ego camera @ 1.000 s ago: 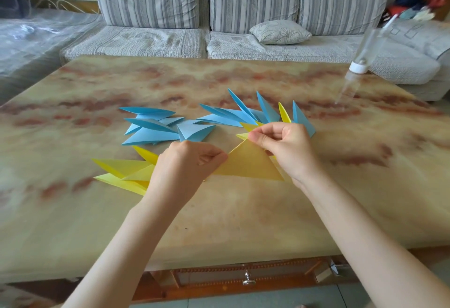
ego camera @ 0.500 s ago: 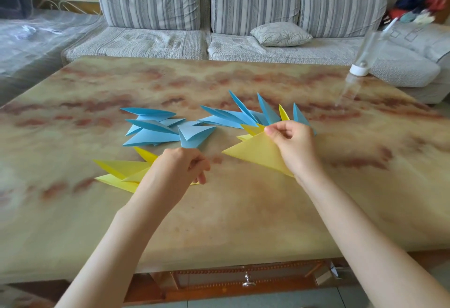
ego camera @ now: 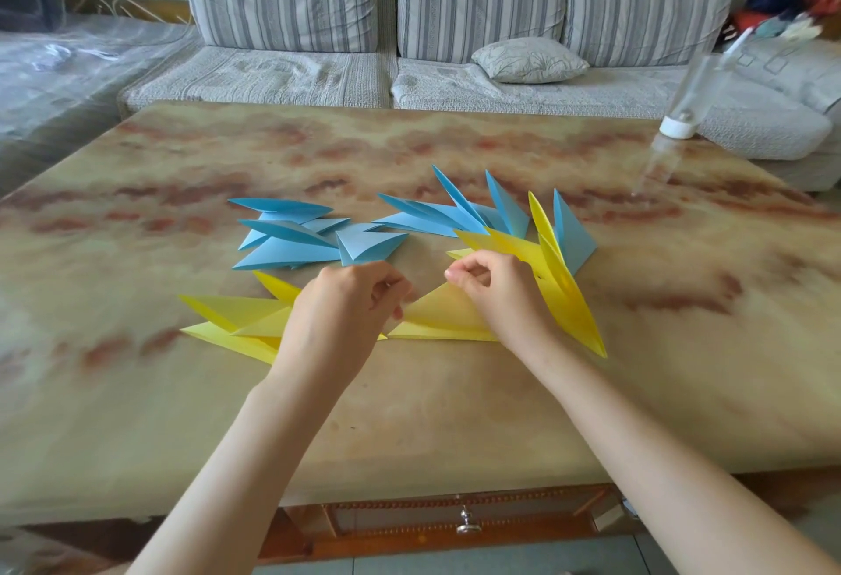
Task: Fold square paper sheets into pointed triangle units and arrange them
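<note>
Prob. best here: square the edges exactly, pin one corner, then run a fingertip along the crease from middle outward. On the table [ego camera: 455,415], left of centre, lie finished yellow units [ego camera: 232,322] w/ a blue pile [ego camera: 291,237] beyond; the left hand [ego camera: 341,315], just left of centre, has fingers curled at the left tip of the yellow triangle [ego camera: 448,317] – can't tell if they nip it. Triangle lies flat at table centre, top corner & right half under the right hand [ego camera: 500,297], whose curled fingers seem to pinch it.
</note>
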`<action>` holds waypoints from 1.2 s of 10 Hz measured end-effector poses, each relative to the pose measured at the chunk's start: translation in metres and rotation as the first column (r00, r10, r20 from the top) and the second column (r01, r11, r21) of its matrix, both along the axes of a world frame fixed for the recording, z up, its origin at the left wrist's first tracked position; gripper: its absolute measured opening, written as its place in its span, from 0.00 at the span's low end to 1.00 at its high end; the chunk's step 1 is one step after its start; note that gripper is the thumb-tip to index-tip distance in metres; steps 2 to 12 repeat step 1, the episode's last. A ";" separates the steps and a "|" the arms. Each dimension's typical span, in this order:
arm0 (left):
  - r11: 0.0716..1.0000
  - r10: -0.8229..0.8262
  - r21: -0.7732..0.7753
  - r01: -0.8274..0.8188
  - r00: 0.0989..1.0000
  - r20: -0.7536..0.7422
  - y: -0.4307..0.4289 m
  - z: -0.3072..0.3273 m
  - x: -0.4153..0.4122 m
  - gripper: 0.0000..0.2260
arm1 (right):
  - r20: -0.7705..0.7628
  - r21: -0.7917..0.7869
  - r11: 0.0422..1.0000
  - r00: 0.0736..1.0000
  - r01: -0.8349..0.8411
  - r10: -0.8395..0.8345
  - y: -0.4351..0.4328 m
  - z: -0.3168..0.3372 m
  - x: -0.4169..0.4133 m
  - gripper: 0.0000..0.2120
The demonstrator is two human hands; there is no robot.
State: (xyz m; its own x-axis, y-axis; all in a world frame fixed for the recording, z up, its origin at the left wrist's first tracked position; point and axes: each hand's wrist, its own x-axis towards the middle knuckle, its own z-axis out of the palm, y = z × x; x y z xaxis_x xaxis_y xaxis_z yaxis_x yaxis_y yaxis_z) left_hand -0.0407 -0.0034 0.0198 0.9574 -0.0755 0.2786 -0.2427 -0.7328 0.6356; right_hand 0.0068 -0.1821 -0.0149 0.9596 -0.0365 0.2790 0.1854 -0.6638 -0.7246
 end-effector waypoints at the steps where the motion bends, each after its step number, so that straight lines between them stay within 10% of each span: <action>1: 0.999 0.042 0.000 -0.042 0.999 0.007 0.000 -0.001 0.001 0.06 | 0.048 -0.013 1.000 0.999 0.011 -0.011 0.004 -0.001 -0.001 0.10; 12: 0.999 0.042 0.000 -0.042 0.999 0.007 0.000 -0.001 0.001 0.06 | 0.048 -0.013 1.000 0.999 0.011 -0.011 0.004 -0.001 -0.001 0.10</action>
